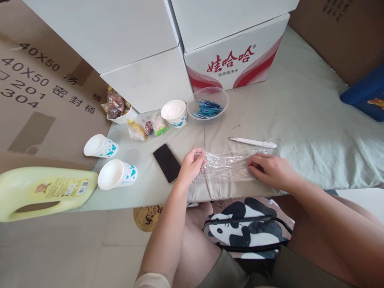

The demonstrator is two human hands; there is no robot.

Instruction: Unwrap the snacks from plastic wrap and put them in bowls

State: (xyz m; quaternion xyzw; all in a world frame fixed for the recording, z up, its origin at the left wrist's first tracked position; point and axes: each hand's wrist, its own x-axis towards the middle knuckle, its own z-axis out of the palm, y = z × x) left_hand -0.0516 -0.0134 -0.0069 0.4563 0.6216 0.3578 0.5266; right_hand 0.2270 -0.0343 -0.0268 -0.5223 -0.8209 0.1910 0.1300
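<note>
A crumpled sheet of clear plastic film [226,164] is stretched between my two hands, low over the cloth-covered surface [288,120]. My left hand [192,164] pinches its left end, thumb against the fingers. At the other end, my right hand [267,168] has its fingers curled onto the film. A white pen-like cutter [253,142] lies just beyond my right hand. To the left of my left hand, a black phone [167,163] rests face up.
Paper cups [117,175] lie on their sides at left, near a yellow jug [48,192]. Wrapped snacks [147,127], an upright paper cup [175,114] and a plastic bowl [208,105] of blue packets stand further back. White boxes [231,60] and brown cartons [42,80] wall the rear.
</note>
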